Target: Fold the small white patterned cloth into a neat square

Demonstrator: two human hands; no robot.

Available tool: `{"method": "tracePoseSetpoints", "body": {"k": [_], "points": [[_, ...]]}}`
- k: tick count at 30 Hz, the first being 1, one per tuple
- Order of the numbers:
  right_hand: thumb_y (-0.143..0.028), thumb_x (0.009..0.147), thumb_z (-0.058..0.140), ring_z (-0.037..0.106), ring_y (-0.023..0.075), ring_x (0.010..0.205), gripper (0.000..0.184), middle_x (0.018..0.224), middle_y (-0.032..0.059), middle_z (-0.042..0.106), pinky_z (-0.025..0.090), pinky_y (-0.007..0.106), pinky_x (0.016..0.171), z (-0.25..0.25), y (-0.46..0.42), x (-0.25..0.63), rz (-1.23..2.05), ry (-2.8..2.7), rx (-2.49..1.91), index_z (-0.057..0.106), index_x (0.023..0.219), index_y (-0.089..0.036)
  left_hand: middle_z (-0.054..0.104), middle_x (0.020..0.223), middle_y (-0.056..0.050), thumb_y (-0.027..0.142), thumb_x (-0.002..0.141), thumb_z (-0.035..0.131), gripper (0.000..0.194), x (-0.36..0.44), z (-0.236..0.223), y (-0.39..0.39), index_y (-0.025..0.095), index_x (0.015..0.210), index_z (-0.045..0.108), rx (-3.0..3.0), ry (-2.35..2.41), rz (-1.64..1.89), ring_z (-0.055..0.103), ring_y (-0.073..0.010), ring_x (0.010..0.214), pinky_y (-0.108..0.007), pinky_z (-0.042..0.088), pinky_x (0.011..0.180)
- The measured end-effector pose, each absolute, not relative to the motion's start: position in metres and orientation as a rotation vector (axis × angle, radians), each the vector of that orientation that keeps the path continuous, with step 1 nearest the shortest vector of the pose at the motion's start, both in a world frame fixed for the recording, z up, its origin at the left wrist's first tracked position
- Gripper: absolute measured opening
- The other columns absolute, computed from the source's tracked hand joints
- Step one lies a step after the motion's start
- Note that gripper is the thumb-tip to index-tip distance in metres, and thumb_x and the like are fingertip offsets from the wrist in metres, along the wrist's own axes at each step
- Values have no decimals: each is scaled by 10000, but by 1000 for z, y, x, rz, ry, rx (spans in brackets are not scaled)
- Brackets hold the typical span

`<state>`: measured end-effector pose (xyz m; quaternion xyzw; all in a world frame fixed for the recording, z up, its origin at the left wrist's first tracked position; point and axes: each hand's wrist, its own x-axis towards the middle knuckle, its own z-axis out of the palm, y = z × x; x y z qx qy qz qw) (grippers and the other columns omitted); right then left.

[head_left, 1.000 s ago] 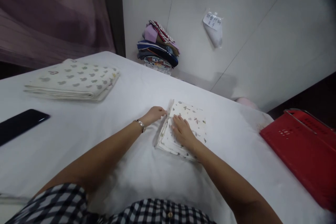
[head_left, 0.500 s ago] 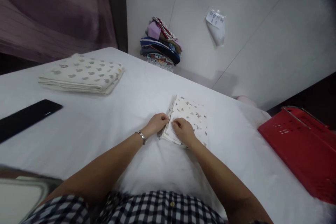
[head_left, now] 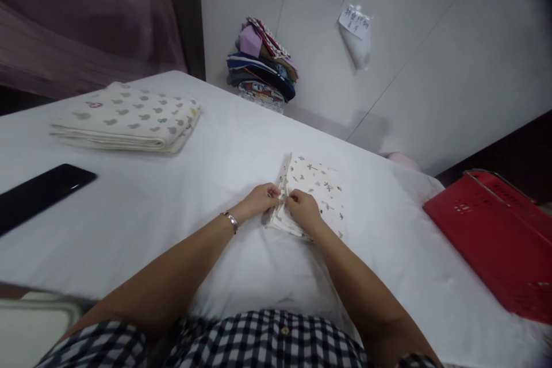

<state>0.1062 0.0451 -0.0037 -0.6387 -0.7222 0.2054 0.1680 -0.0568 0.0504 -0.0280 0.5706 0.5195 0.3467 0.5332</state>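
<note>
A folded white cloth (head_left: 317, 175) with small printed figures lies on the white-covered table in front of me. At its left edge, the fingers of my left hand (head_left: 261, 198) are closed in a pinch on the layered folds. My right hand (head_left: 303, 207) rests over the cloth's lower left part, its thumb and fingers pinching the top layer by the same edge. The fingertips of both hands are close together. A silver bracelet (head_left: 230, 221) circles my left wrist.
A thicker folded printed cloth (head_left: 129, 118) lies at the table's far left, above a black phone-like slab (head_left: 47, 190). On the right stands a red basket (head_left: 495, 241). Beyond the table's back edge is a stack of folded clothes (head_left: 263, 66). A paper note (head_left: 356, 34) hangs farther back.
My fingertips have come closer together at the cloth's left edge, and the top layer there looks slightly lifted. The camera view has shifted a little.
</note>
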Motion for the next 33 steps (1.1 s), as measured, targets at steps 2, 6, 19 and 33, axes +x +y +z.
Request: {"method": "tracePoseSetpoints", "body": {"k": [2,6,19,33], "points": [[-316,787,470,505,115,593,208,624,-18,599,307,222,540,-8,47,110,660,-1989,-1772,620,710,-194,549,671,33,292,609,657,241,-56,-25,50,172,796,564,1361,1264,837,491,-96,569,-211,378,519],[-331,775,467,491,115,564,221,579,-29,572,314,221,526,-13,49,115,725,-1921,-1712,605,676,-190,561,669,20,375,642,640,241,-54,-22,49,164,735,570,1432,1325,858,491,-106,602,-215,370,537],[-398,777,464,440,98,488,261,505,-58,486,292,207,475,-18,47,115,832,-1844,-1654,543,638,-192,557,832,-13,366,723,586,195,-47,-18,50,194,803,633,1763,1498,889,523,-142,736,-250,384,657],[-458,814,423,455,106,532,344,545,-42,510,312,208,497,-14,44,112,782,-1884,-1621,554,647,-188,595,680,-3,262,680,545,100,-41,-24,58,174,643,573,1543,1545,918,531,-135,654,-231,375,577]]}}
